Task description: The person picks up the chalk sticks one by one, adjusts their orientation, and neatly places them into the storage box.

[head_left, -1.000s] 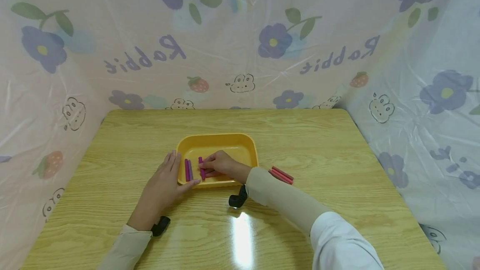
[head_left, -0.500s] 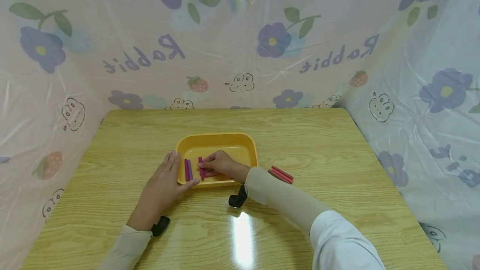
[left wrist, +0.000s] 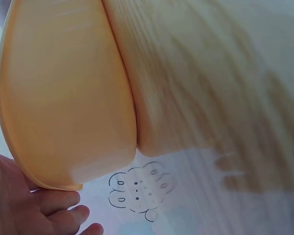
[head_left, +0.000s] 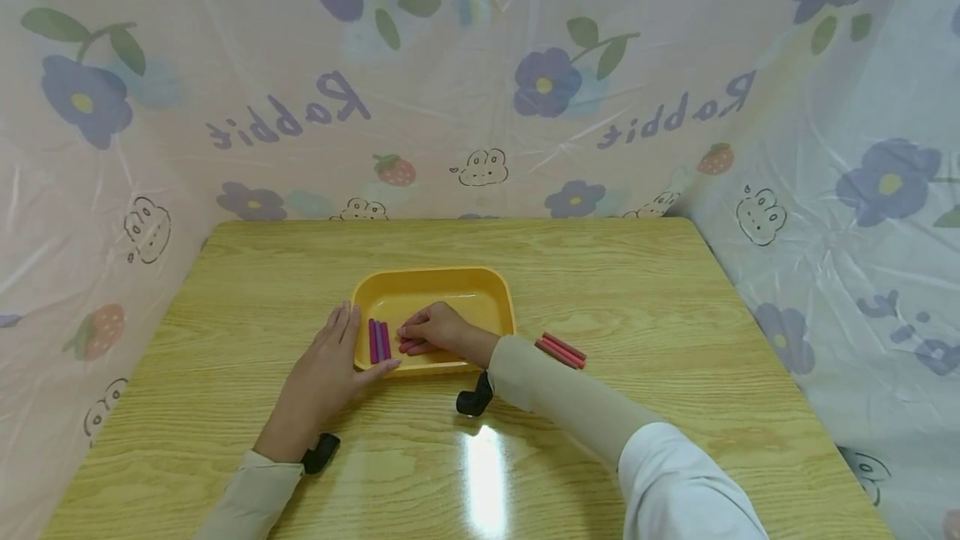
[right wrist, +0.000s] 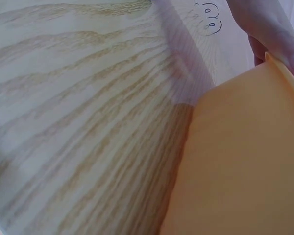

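Observation:
In the head view a yellow tray (head_left: 487,275) lies on the table, with three purple and magenta crayon-like sticks (head_left: 379,342) side by side at its left end. My left hand (head_left: 324,373) rests at the tray's left corner, fingers extended along the left rim and thumb on the front rim. My right hand (head_left: 442,330) is inside the tray, fingers curled and thumb bent in. A pinkish-red stick (head_left: 409,348) shows at its fingertips, partly hidden by the hand. The left wrist view shows fingers (left wrist: 63,210) touching the outer side of the rim.
Several red and brownish sticks (head_left: 561,350) lie together on the wood-grain table (head_left: 630,273), right of the tray and beside the right sleeve (head_left: 570,398). A printed curtain (head_left: 480,90) encloses the back and sides.
The magenta stick beneath my right fingertips has moved left, against the other two sticks, and is released. The right hand stays almost in place; the left hand has not moved.

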`<state>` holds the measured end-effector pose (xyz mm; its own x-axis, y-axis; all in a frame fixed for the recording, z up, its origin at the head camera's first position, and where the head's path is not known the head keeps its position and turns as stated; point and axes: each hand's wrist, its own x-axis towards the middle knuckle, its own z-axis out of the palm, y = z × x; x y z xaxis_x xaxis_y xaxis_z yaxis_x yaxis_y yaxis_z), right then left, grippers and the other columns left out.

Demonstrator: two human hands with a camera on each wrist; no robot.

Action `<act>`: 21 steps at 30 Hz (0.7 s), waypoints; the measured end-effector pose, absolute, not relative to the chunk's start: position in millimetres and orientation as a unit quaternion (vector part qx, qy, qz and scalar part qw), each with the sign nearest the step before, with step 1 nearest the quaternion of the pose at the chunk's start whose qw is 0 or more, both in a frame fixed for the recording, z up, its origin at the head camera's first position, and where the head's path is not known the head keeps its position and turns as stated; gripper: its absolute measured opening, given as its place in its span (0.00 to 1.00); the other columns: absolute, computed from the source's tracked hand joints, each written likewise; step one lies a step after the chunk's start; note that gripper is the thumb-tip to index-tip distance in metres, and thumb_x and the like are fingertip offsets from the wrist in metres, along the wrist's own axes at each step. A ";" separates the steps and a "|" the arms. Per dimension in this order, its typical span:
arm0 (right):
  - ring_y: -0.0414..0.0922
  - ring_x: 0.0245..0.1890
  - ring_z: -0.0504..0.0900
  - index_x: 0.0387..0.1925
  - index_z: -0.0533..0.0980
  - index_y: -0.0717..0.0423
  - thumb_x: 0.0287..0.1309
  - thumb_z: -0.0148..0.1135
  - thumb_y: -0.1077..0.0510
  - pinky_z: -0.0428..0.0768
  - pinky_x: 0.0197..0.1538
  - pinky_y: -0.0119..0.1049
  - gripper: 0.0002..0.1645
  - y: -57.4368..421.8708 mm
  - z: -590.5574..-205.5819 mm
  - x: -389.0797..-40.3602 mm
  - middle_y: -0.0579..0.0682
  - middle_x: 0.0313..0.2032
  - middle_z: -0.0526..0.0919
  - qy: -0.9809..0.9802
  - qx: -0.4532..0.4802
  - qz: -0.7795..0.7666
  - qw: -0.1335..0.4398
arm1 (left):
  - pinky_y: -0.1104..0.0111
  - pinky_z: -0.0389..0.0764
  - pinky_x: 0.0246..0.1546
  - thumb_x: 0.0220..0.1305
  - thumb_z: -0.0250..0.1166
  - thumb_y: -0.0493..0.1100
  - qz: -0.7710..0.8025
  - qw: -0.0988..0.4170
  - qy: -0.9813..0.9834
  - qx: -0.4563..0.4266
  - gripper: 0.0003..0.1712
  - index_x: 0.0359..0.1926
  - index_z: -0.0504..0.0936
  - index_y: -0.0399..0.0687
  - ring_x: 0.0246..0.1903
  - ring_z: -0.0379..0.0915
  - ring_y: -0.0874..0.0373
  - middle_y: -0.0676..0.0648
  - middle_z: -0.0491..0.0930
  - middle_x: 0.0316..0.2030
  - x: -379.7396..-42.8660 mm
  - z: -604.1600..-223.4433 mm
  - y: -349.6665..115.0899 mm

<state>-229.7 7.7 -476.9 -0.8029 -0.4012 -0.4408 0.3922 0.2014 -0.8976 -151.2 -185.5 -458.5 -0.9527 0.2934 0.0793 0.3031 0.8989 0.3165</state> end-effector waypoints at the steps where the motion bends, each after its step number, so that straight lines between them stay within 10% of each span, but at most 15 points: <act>1: 0.49 0.31 0.85 0.38 0.80 0.70 0.59 0.60 0.64 0.83 0.35 0.38 0.10 7.7 -477.0 -229.8 0.58 0.31 0.84 0.710 -0.003 -0.631 0.314 | 0.46 0.54 0.62 0.51 0.45 0.80 -0.165 0.014 -0.974 -0.153 0.64 0.71 0.45 0.34 0.68 0.40 0.40 0.32 0.45 0.69 -151.3 -458.9 -185.6; 21: 0.53 0.32 0.85 0.35 0.79 0.74 0.62 0.58 0.58 0.83 0.35 0.40 0.18 7.4 -474.9 -228.4 0.63 0.30 0.83 0.705 0.000 -0.634 0.317 | 0.47 0.54 0.63 0.51 0.45 0.80 -0.156 0.014 -0.976 -0.151 0.64 0.71 0.45 0.33 0.68 0.40 0.40 0.32 0.45 0.69 -151.5 -460.3 -183.8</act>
<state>-228.4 7.4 -474.9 -0.7985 -0.4034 -0.4469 0.4022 0.1949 -0.8946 -151.5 -183.8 -460.3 -0.9538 0.2911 0.0746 0.2998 0.9052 0.3011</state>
